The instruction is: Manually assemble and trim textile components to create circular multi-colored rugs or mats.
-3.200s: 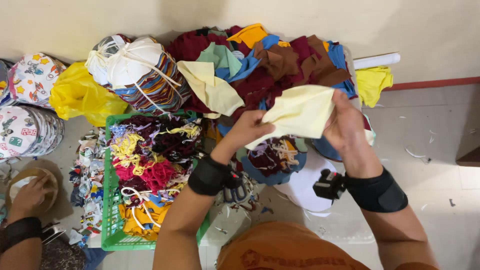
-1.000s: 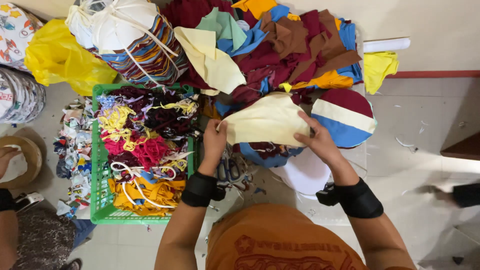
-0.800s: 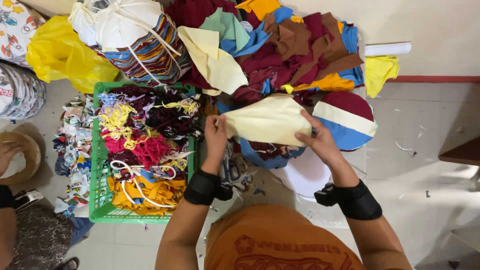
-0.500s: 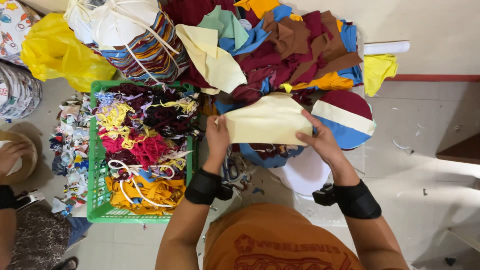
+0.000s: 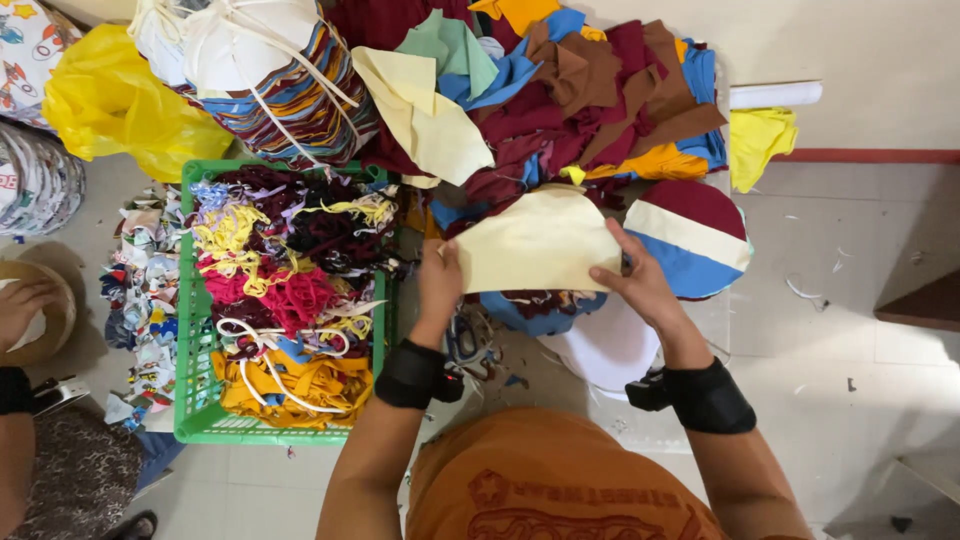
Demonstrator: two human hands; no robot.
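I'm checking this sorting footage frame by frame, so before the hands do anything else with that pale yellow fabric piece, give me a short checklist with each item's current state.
1. Left hand grips the left edge of the pale yellow fabric piece: ok.
2. Right hand grips its right edge: ok.
3. Piece held flat and spread, no visible folds: ok.
4. Piece clear of the fabric pile behind it: cannot tell, the top edge overlaps it in view.
5. Green crate has room: not ok, heaped with fabric strips.
6. Scissors on the floor lie below the hands, untouched: ok.
7. Another person's hand stays off at the far left: ok.
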